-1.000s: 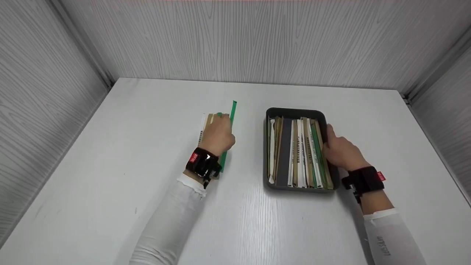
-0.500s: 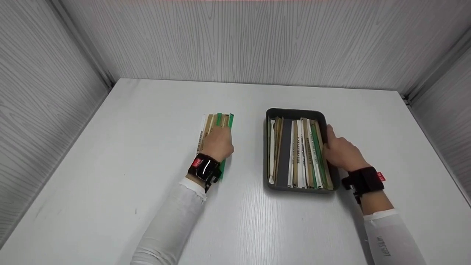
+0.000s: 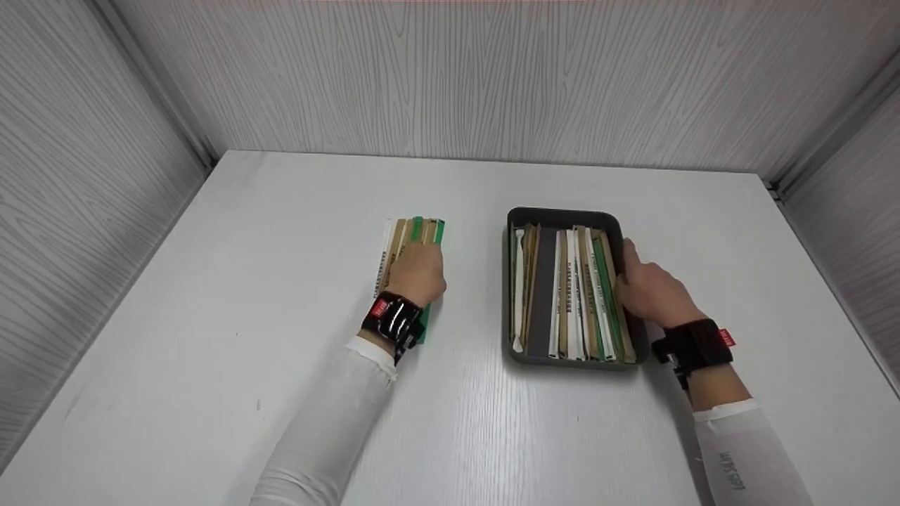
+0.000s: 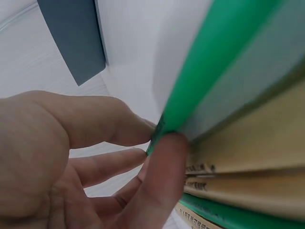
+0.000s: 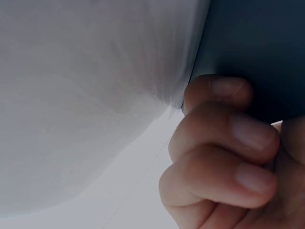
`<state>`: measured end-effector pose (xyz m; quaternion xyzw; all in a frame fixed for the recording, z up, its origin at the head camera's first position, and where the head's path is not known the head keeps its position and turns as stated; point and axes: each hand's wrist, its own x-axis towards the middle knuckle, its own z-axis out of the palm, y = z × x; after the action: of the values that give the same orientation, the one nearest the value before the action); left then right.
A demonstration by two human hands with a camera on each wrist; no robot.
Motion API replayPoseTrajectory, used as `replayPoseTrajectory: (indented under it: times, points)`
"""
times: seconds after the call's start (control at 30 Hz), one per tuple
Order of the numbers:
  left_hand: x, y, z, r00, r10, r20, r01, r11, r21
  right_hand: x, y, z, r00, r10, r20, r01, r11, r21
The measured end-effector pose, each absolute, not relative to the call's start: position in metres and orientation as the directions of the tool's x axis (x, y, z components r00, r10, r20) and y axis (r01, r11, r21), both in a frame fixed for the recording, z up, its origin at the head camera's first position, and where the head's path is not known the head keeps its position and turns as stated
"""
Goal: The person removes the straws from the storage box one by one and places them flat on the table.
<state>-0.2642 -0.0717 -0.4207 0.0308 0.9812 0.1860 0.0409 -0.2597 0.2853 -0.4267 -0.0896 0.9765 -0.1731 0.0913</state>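
A person's left hand (image 3: pixel 416 275) rests on a small stack of thin books (image 3: pixel 411 235) lying flat on the white table (image 3: pixel 281 281), left of the table's centre. The left wrist view shows the thumb and fingers (image 4: pixel 162 162) closed on the edge of a green book (image 4: pixel 224 62), which lies on the tan and green covers of that stack. The green book (image 3: pixel 437 232) forms the stack's right side, its far end level with the others.

To the right, near the table's centre, stands a dark grey tray (image 3: pixel 562 214) packed with thin books on edge (image 3: pixel 573 288), their white, tan and green spines running from near side to far side. The person's right hand (image 3: pixel 650 288) grips the tray's right wall, and the right wrist view shows its fingers (image 5: pixel 224 138) curled against the dark wall (image 5: pixel 257 43). Both wrists wear black bands below white sleeves.
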Motion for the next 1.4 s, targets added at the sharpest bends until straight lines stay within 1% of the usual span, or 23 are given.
replayPoseTrajectory:
  times: [0.23,0.43,0.63,0.83,0.93,1.07,1.2,1.4]
  points:
    - [-0.262,-0.070,-0.423,-0.995,0.081,-0.062,0.054,0.936,0.347,-0.260,0.285,-0.427,-0.968,-0.209,-0.142,-0.146,0.921,-0.362]
    - [-0.260,-0.069,-0.424,-0.996,0.073,-0.046,0.052,0.932,0.358,-0.260,0.284,-0.426,-0.967,-0.208,-0.149,-0.143,0.923,-0.356]
    - [-0.260,-0.070,-0.423,-0.996,0.090,-0.024,0.078,0.945,0.319,-0.259,0.284,-0.425,-0.964,-0.216,-0.153,-0.147,0.918,-0.367]
    - [-0.257,-0.067,-0.410,-0.992,0.128,-0.021,0.115,0.942,0.314,-0.259,0.285,-0.425,-0.963,-0.215,-0.162,-0.144,0.920,-0.366]
    - [-0.255,-0.062,-0.399,-0.986,0.166,0.008,0.160,0.934,0.319,-0.260,0.285,-0.426,-0.964,-0.206,-0.169,-0.132,0.921,-0.366]
    - [-0.252,-0.048,-0.380,-0.973,0.222,0.058,0.228,0.913,0.338,-0.260,0.285,-0.426,-0.964,-0.203,-0.172,-0.129,0.922,-0.365]
    - [-0.250,-0.025,-0.365,-0.959,0.273,0.074,0.281,0.893,0.351,-0.261,0.285,-0.427,-0.964,-0.204,-0.169,-0.132,0.923,-0.361]
    - [-0.250,0.019,-0.354,-0.935,0.352,0.042,0.348,0.892,0.289,-0.261,0.285,-0.428,-0.966,-0.197,-0.169,-0.127,0.926,-0.355]
